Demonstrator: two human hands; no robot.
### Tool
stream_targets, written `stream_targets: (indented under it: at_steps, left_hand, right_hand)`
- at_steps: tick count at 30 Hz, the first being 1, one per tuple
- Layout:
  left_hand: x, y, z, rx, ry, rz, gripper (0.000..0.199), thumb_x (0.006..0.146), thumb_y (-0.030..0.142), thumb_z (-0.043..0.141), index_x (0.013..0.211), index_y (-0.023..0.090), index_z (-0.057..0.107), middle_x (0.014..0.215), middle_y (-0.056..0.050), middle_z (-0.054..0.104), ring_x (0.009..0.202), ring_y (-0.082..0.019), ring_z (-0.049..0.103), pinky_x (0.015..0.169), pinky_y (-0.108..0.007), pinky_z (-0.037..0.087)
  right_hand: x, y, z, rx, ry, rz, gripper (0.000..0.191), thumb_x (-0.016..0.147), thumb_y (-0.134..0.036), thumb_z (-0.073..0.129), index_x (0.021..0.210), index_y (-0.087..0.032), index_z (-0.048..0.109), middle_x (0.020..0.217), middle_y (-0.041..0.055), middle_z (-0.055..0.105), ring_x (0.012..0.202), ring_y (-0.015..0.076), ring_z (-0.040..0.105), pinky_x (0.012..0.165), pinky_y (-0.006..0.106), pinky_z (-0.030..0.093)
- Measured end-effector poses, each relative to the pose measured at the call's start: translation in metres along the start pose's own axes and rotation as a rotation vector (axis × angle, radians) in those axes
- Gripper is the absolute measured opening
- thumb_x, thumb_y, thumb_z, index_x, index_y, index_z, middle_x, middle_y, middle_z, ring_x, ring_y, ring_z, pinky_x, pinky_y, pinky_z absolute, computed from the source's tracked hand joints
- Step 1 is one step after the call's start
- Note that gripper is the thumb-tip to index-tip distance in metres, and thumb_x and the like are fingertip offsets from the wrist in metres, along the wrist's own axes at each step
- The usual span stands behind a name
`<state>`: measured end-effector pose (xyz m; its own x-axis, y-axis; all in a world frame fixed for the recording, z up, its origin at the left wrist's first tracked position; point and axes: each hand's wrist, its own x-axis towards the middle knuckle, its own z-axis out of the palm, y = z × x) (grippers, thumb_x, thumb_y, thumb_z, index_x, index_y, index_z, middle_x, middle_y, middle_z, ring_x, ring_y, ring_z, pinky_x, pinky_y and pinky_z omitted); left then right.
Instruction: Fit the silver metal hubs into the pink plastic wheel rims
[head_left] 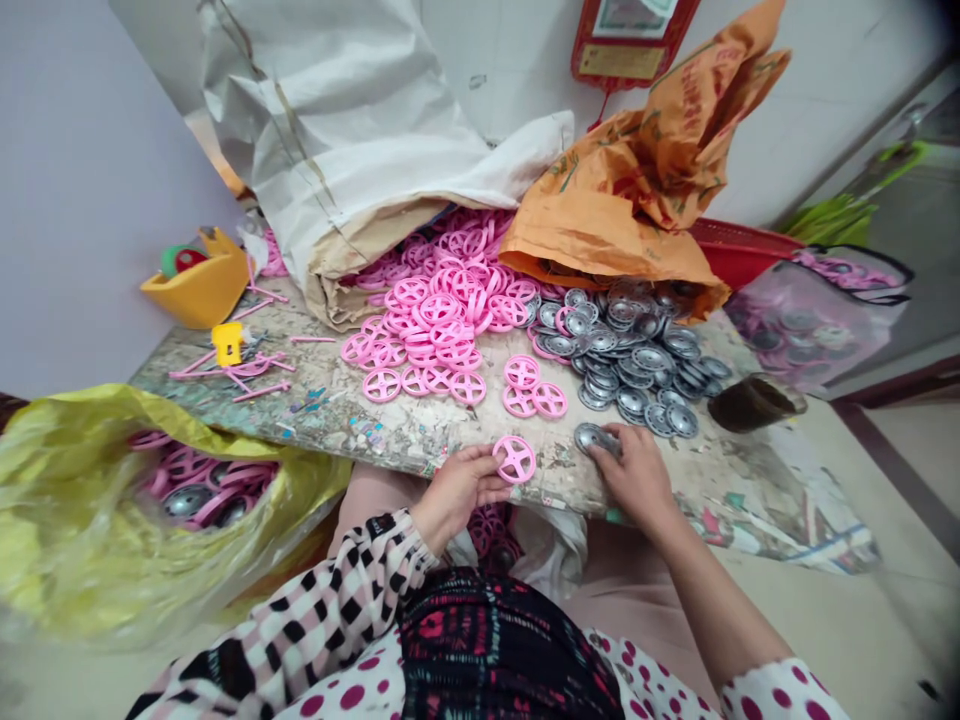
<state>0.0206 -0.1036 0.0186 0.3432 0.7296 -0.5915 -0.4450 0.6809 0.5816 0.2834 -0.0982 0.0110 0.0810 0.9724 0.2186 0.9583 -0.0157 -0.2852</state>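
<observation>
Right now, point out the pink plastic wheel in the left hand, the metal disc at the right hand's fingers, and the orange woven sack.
Pink plastic wheel (pixel 514 459): head view, on its central hub.
Metal disc (pixel 590 436): head view, on its exposed face.
Orange woven sack (pixel 600 235): head view, on its crumpled middle.

We find passage for the left hand (pixel 457 490) and right hand (pixel 634 478) forward over the scuffed, speckled tabletop (pixel 330 420), up to three flat pink plastic wheels (pixel 529 387) lying ahead between them. Beyond the right hand, a heap of round grey metal discs (pixel 630 365) obstructs; beyond the left, a pile of pink plastic wheels (pixel 427 330). Leftward, a crumpled yellow plastic bag (pixel 112 480) blocks the way.
</observation>
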Motion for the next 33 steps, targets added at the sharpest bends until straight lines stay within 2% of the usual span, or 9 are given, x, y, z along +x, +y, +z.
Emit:
stream_targets:
  at_steps: [4, 9, 12, 15, 19, 22, 25, 28, 33]
  left_hand:
    - [-0.004, 0.002, 0.001, -0.007, -0.014, -0.006, 0.018, 0.079, 0.012, 0.062, 0.097, 0.011, 0.057, 0.084, -0.009, 0.069, 0.066, -0.016, 0.067, 0.066, -0.028, 0.056]
    - [-0.007, 0.004, 0.000, -0.026, -0.032, -0.007, 0.017, 0.080, 0.011, 0.061, 0.096, 0.012, 0.056, 0.084, -0.010, 0.068, 0.071, -0.017, 0.068, 0.071, -0.030, 0.056]
    - [-0.006, 0.002, 0.002, -0.028, -0.041, 0.002, 0.017, 0.080, 0.011, 0.061, 0.097, 0.011, 0.056, 0.084, -0.010, 0.068, 0.072, -0.017, 0.067, 0.071, -0.030, 0.055]
    - [-0.005, -0.001, 0.007, -0.041, -0.079, 0.014, 0.021, 0.079, 0.013, 0.063, 0.099, 0.012, 0.057, 0.084, -0.009, 0.067, 0.071, -0.016, 0.066, 0.070, -0.029, 0.054]
    - [-0.009, -0.007, 0.013, -0.054, -0.124, 0.062, 0.026, 0.072, 0.014, 0.070, 0.095, 0.012, 0.059, 0.085, -0.005, 0.065, 0.071, -0.013, 0.064, 0.068, -0.026, 0.054]
    - [-0.012, -0.009, 0.012, -0.019, -0.129, 0.117, 0.030, 0.066, 0.019, 0.076, 0.090, 0.011, 0.060, 0.085, -0.004, 0.063, 0.072, -0.013, 0.062, 0.065, -0.025, 0.054]
    - [-0.013, -0.010, 0.011, 0.005, -0.142, 0.154, 0.036, 0.063, 0.027, 0.079, 0.089, 0.012, 0.060, 0.085, -0.004, 0.063, 0.073, -0.014, 0.062, 0.065, -0.027, 0.054]
    - [-0.012, -0.011, 0.011, 0.044, -0.136, 0.187, 0.039, 0.060, 0.030, 0.080, 0.087, 0.012, 0.058, 0.083, -0.003, 0.063, 0.070, -0.014, 0.062, 0.062, -0.027, 0.053]
    - [-0.010, -0.015, 0.013, 0.137, -0.124, 0.193, 0.034, 0.062, 0.031, 0.076, 0.083, 0.012, 0.056, 0.075, -0.002, 0.061, 0.062, -0.014, 0.059, 0.056, -0.026, 0.049]
  right_hand:
    - [0.014, 0.002, -0.001, 0.066, -0.130, 0.078, 0.051, 0.075, -0.036, 0.062, 0.120, -0.013, 0.058, 0.099, 0.0107, 0.056, 0.092, 0.0239, 0.054, 0.082, 0.034, 0.042]
    - [0.019, 0.000, -0.010, 0.312, -0.153, 0.266, 0.037, 0.059, -0.041, 0.070, 0.088, -0.018, 0.065, 0.070, 0.0003, 0.051, 0.066, 0.0175, 0.050, 0.062, 0.029, 0.037]
    - [0.006, -0.021, -0.015, 0.688, -0.091, 0.368, 0.038, 0.059, -0.049, 0.069, 0.079, -0.019, 0.057, 0.060, -0.0033, 0.047, 0.056, 0.0138, 0.043, 0.054, 0.026, 0.033]
    - [-0.015, -0.058, -0.012, 0.990, -0.075, 0.368, 0.041, 0.063, -0.052, 0.070, 0.081, -0.020, 0.052, 0.063, -0.0039, 0.049, 0.055, 0.0124, 0.043, 0.052, 0.025, 0.034]
    - [-0.041, -0.101, 0.001, 0.828, 0.016, 0.179, 0.025, 0.079, -0.044, 0.060, 0.083, -0.020, 0.055, 0.075, 0.0004, 0.052, 0.067, 0.0153, 0.049, 0.063, 0.028, 0.042]
    - [-0.049, -0.111, 0.004, 0.622, 0.099, 0.045, 0.024, 0.082, -0.042, 0.059, 0.088, -0.019, 0.057, 0.089, 0.0048, 0.053, 0.078, 0.0175, 0.051, 0.071, 0.031, 0.044]
    - [-0.047, -0.107, 0.000, 0.649, -0.019, 0.062, 0.034, 0.083, -0.042, 0.058, 0.108, -0.019, 0.054, 0.094, 0.0052, 0.057, 0.078, 0.0174, 0.054, 0.070, 0.031, 0.045]
    - [-0.044, -0.104, -0.005, 0.723, -0.212, 0.052, 0.029, 0.086, -0.040, 0.053, 0.108, -0.021, 0.056, 0.089, 0.0027, 0.062, 0.078, 0.0175, 0.057, 0.071, 0.030, 0.044]
    - [-0.050, -0.104, 0.000, 0.765, -0.167, 0.132, 0.026, 0.084, -0.042, 0.054, 0.100, -0.021, 0.059, 0.085, 0.0014, 0.064, 0.078, 0.0179, 0.058, 0.072, 0.029, 0.044]
